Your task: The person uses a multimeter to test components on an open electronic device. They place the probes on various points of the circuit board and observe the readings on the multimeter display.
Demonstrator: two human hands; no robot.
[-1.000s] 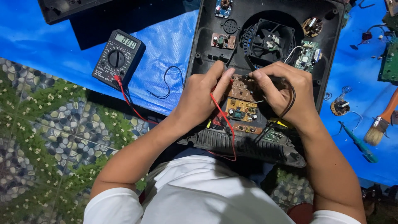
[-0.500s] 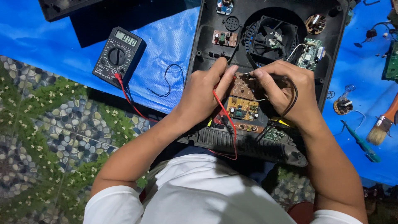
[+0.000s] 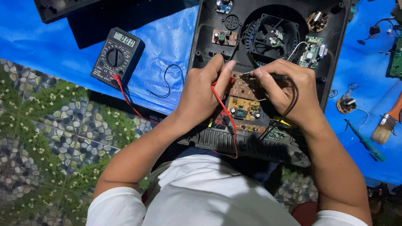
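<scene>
An open black appliance housing (image 3: 335, 50) lies in front of me, with a fan (image 3: 274, 35) and a brown circuit board (image 3: 245, 98) inside. My left hand (image 3: 203, 94) pinches a red test probe against the upper edge of the board; its red lead (image 3: 228, 121) loops down over the housing's front edge. My right hand (image 3: 289, 90) holds a black probe, tip touching the same board, with the black lead curling around the hand. The leads run to a black multimeter (image 3: 117, 56) lying to the left on the blue tarp.
A blue tarp (image 3: 167, 37) covers the floor over a pebble-patterned mat (image 3: 50, 138). To the right lie a paintbrush (image 3: 387, 123), a green-handled tool (image 3: 364, 140), a small coil part (image 3: 346, 104) and a green board (image 3: 395, 58). A black panel (image 3: 63, 8) lies at top left.
Both hands stay on the board with the probes; only tiny shifts of the fingers and the camera view are visible.
</scene>
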